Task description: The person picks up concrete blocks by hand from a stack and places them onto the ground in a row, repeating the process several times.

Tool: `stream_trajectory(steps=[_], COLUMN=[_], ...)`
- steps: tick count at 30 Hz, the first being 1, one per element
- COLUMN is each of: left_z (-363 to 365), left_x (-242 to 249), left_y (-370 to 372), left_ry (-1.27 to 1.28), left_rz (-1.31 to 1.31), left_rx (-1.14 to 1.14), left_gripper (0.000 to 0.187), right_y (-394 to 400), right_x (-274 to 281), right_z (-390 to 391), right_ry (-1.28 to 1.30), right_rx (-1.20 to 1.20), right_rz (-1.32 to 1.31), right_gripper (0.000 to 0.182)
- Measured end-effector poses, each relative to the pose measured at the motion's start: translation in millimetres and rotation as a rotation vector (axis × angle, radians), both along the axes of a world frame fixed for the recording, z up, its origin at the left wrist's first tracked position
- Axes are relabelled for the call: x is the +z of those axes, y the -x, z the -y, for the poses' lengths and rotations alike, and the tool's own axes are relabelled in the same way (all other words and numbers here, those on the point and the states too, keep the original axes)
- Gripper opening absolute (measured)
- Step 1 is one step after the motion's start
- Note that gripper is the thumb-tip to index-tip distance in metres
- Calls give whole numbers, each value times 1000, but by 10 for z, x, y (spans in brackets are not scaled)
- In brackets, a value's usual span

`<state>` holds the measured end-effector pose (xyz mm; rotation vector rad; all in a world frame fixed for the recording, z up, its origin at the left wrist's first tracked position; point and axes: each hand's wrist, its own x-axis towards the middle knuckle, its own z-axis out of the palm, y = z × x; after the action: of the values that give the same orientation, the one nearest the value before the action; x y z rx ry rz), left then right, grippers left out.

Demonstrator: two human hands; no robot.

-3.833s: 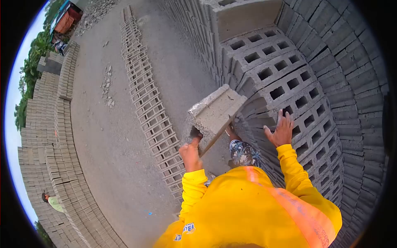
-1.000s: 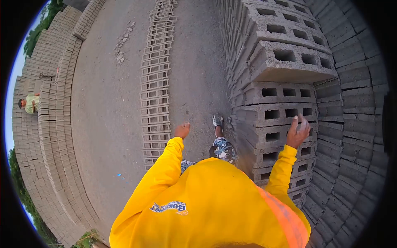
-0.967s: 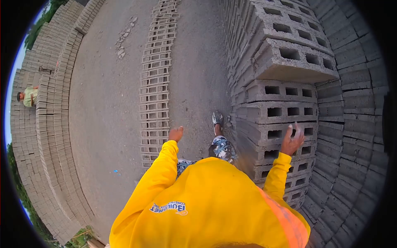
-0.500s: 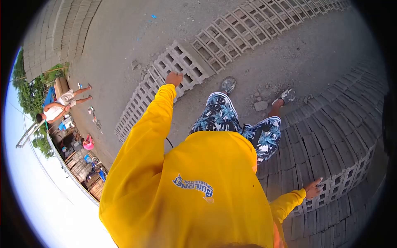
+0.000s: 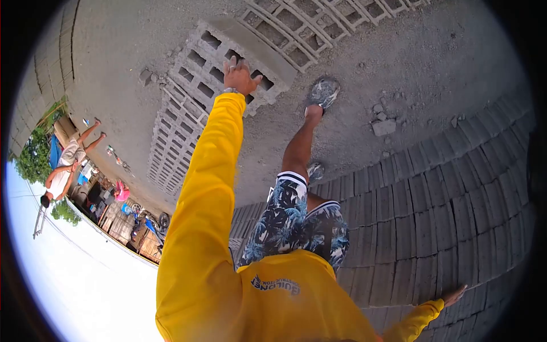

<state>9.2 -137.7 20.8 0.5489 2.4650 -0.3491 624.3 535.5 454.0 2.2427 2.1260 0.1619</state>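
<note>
My left hand (image 5: 241, 77) reaches forward in a yellow sleeve over a grey hollow concrete block (image 5: 200, 67) at the near end of a row. Its fingers are spread across the face with the rectangular holes, thumb apart from the rest. Out to the lower right, my right hand (image 5: 454, 296) lies with fingers stretched along the side of a large stack of blocks (image 5: 416, 228). It holds nothing that shows. My foot (image 5: 323, 93) in a dusty grey shoe stands close by the block row.
More hollow blocks (image 5: 296, 25) continue in a row at the top. A broken lump (image 5: 384, 126) and rubble lie on the dirt ground between row and stack. At the far left a person (image 5: 65, 165) stands near sheds, and a person in pink (image 5: 122, 191) is further off.
My left hand has gone from a closed hold at the block's edge to spread fingers over its holes. My right hand has slid off the stack's holed end. My legs have stepped and the view has shifted.
</note>
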Motion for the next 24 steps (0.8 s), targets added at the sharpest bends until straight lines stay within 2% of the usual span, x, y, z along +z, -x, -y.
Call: stream_trajectory(steps=[3, 4, 5, 9, 10, 11, 12, 14, 15, 16, 17, 18, 19, 20, 21, 22, 23, 24], left_z=[-160, -92, -63, -152, -269, -316, -426, -731, -858, -953, -984, -1200, -1087, -1359, -1716, -1994, -2351, -2529], left_x=[-142, -177, -219, -150, -267, -332, -202, 198, 420, 648, 712, 1058, 939, 1301, 1803, 2159, 2673, 2827], left_y=[147, 133, 173, 255, 228, 283, 233, 222, 149, 66, 3, -90, -222, -329, -463, -623, -709, -851], left_ry=[126, 54, 68, 115, 98, 93, 96, 74, -15, -107, -202, -223, -330, -323, -519, -671, -637, -766], left_rz=[99, -9, 41, 115, 16, 60, 119, 237, 235, 234, 317, 364, 401, 484, 612, 692, 696, 737], left_rx=[-27, -69, -7, 96, 39, 61, 83, 65, 85, 95, 213, 219, 302, 328, 427, 516, 512, 550], left_gripper=[69, 65, 64, 60, 59, 59, 59, 58, 57, 57, 54, 54, 56, 54, 46, 40, 39, 30], right_y=[-97, -156, -254, -306, -330, -343, -380, -277, -105, -294, -225, -70, -105, -81, 192, 289, 508, 649], right_x=[-46, -18, 21, 119, 34, -11, -4, -1, -21, -51, -70, -11, -15, -37, 81, 158, 292, 382], right_z=[-121, -175, -187, -126, -131, -133, -163, -70, 7, -65, -19, 53, 87, 170, 280, 343, 457, 527], right_ry=[18, 21, 23, 61, 64, 70, 81, 8, -29, -49, -107, -101, -108, -164, -148, -165, -170, -157], right_rx=[4, -1, -11, -10, -23, 2, 30, -10, -33, 39, 20, 55, 46, 45, 51, 107, 58, 13], right_rz=[-5, 17, 36, 13, -26, -89, -135, -19, -17, 17, 128, 212, 219, 313, 192, 187, 209, 237], right_gripper=[70, 68, 66, 65, 66, 69, 73, 80, 82, 85, 88, 90, 88, 86, 82, 79, 77, 77])
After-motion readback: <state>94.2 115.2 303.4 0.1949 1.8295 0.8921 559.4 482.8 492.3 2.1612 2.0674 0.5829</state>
